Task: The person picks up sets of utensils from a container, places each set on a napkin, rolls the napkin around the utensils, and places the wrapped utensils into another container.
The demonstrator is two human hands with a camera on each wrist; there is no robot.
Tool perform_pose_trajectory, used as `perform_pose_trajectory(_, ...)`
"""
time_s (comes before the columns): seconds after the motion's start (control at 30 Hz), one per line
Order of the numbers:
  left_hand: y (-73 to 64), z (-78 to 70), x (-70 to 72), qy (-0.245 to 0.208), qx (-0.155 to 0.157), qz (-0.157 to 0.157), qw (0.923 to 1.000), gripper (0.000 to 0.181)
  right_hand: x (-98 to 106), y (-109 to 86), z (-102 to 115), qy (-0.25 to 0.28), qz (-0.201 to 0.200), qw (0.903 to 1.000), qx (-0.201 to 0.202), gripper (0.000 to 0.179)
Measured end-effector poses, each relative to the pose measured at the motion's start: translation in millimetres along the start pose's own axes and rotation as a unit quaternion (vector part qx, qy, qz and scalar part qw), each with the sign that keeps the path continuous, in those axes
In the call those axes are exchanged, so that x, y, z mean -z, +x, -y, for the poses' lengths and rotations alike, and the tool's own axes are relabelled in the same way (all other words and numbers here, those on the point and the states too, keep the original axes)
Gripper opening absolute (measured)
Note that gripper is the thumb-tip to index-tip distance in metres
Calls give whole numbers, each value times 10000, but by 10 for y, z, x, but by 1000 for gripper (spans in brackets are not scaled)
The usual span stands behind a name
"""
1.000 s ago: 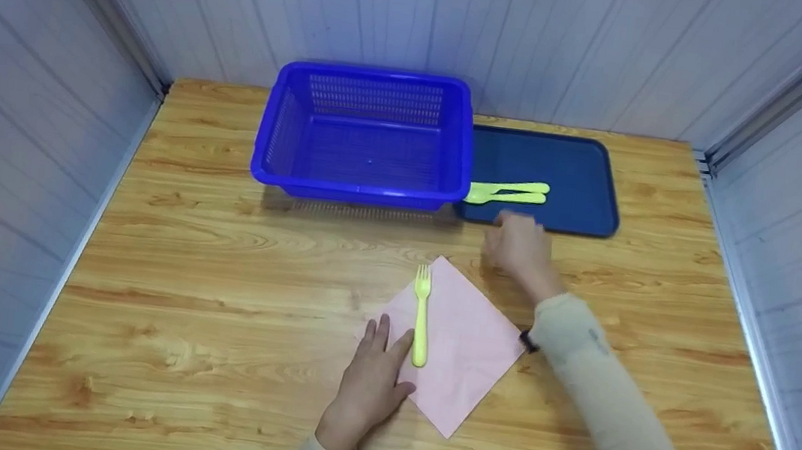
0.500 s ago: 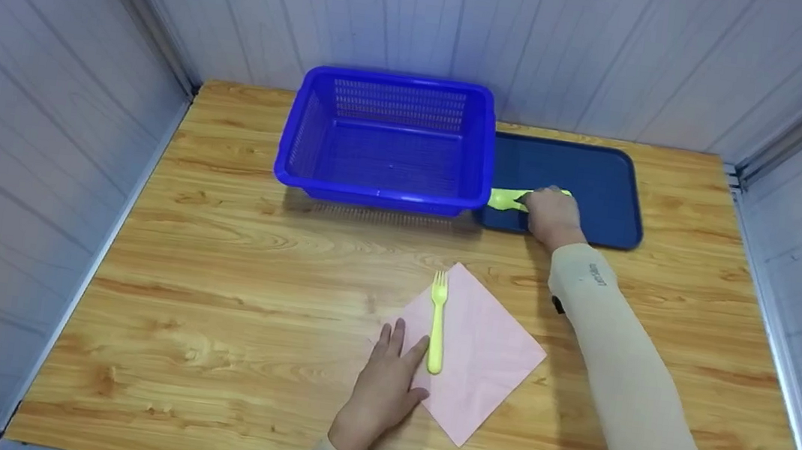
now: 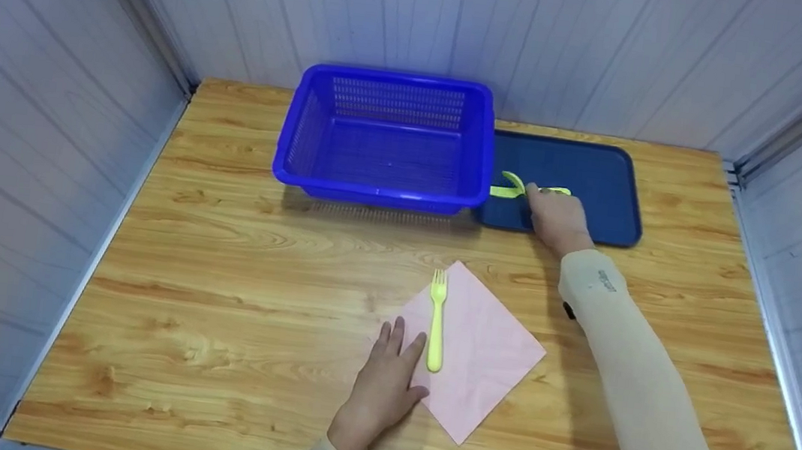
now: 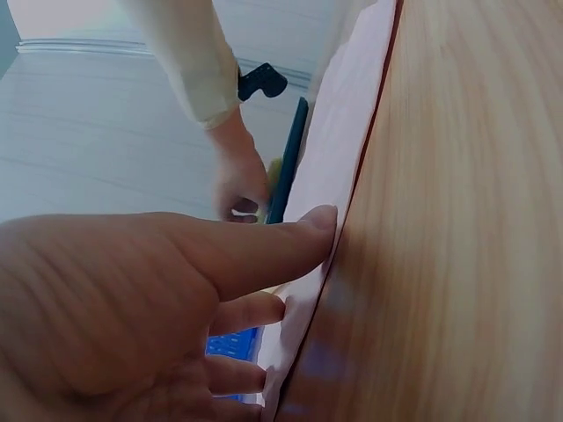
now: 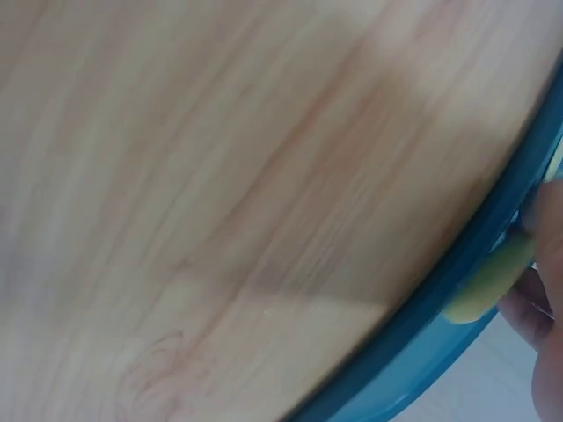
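Note:
In the head view my right hand (image 3: 559, 219) is over the tray and pinches a yellow-green spoon (image 3: 514, 181), its bowl tilted up. Under it a second yellow-green utensil, seemingly a knife (image 3: 503, 192), lies on the dark blue tray (image 3: 604, 195), partly covered by the hand. A rounded handle end of yellow-green plastic (image 5: 484, 290) shows by the fingers in the right wrist view. My left hand (image 3: 386, 386) rests flat with fingers spread on the left edge of a pink napkin (image 3: 480, 355). Beside its index finger a yellow-green fork (image 3: 437, 327) lies on the napkin, tines away from me.
A blue plastic basket (image 3: 380, 192) with slotted walls stands at the back, against the tray's left side and partly over it. The wooden table (image 3: 234, 297) is enclosed by pale panel walls (image 3: 425, 16) at the back and both sides.
My right hand has reached from in front of the tray to the utensils on it, and the spoon has turned from lying flat to tilted. My left hand stays on the napkin.

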State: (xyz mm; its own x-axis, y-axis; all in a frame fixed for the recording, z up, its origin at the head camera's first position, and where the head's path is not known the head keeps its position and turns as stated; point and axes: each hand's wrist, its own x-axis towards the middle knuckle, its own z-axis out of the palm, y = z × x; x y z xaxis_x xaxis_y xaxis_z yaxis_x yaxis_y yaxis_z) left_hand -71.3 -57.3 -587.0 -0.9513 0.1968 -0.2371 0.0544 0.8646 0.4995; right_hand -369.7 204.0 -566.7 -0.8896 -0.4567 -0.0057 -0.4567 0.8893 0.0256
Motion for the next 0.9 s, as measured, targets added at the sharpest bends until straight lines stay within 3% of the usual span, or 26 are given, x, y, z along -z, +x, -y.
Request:
perform_pose_trajectory(0.1, -7, -7, 2, 20, -10, 22, 10000, 76, 26, -95, 39, 283, -782, 9965, -40, 11)
perform_pose_trajectory(0.2, -15, -3, 9, 58, -61, -10, 10000, 77, 53, -204, 127, 787, -1676, 9827, -67, 10)
perform_pose_trajectory(0.33, -22, 9, 16, 73, -197, -114, 9997, 77, 91, -374, 270, 1344, -2266, 9639, -389, 14)
perform_pose_trajectory(0.57, -20, 30, -3, -65, -321, -204, 9993, 77, 113, -722, 572, 1628, -2230, 9545, -1127, 16)
perform_pose_trajectory(0.9, -5, 23, 7, -135, -323, -139, 9993, 77, -10, -1225, 1410, 2306, -1842, 9421, -1594, 11)
